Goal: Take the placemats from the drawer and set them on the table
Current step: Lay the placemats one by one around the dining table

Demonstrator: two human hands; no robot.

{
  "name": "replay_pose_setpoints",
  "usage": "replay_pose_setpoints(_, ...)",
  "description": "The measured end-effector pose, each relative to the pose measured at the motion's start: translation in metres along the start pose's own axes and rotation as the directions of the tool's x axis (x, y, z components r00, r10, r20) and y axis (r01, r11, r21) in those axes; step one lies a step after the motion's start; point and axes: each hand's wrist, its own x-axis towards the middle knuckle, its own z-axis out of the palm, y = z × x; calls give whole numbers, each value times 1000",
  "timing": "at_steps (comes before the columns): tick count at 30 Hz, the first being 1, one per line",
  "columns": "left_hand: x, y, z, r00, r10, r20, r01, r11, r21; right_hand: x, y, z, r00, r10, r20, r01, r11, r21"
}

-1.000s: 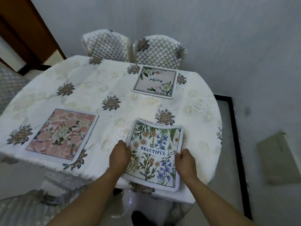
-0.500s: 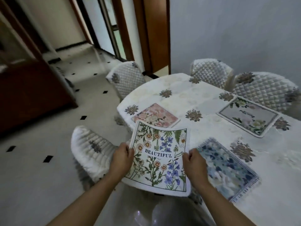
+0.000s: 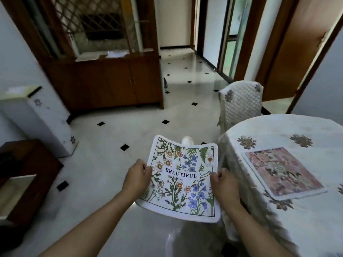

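Note:
I hold a white placemat (image 3: pixel 181 179) printed with flowers and the word BEAUTIFUL, out in the air over the floor, left of the table. My left hand (image 3: pixel 137 176) grips its left edge and my right hand (image 3: pixel 223 184) grips its right edge. A pink floral placemat (image 3: pixel 282 175) lies flat on the round table (image 3: pixel 306 225), which is covered by a white embroidered cloth. The table's other placemats are out of view.
A quilted white chair (image 3: pixel 241 101) stands at the table's far side. A dark wooden cabinet (image 3: pixel 104 78) is ahead on the left, a white box-like stand (image 3: pixel 35 119) and a dark low table (image 3: pixel 22 180) at the left. Tiled floor runs toward a doorway (image 3: pixel 230 34).
The view has swung left, away from the table, toward the cabinet and hallway. The BEAUTIFUL placemat left the table edge and stays held in both hands, now over the floor.

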Motion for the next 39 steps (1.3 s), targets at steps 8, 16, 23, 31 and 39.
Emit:
replay_pose_setpoints(8, 135, -79, -77, 998, -50, 48, 53, 997, -50, 57, -106, 128, 999, 41, -20, -41, 999, -4)
replay_pose_setpoints(16, 281, -76, -61, 992, 22, 122, -11, 995, -95, 168, -139, 181, 986, 115, -119, -120, 992, -38)
replay_pose_setpoints(23, 432, -69, -62, 997, -3, 71, 9, 997, -72, 318, -187, 248, 996, 83, -10, -83, 995, 60)
replay_pose_setpoints(31, 599, -69, -60, 998, -38, 55, 42, 996, -76, 475, -253, 310, 998, 64, 3, -64, 998, 9)
replay_pose_setpoints(39, 818, -48, -4, 969, 109, 221, -81, 988, -132, 627, -272, 362, 956, 224, -187, -226, 974, 9)
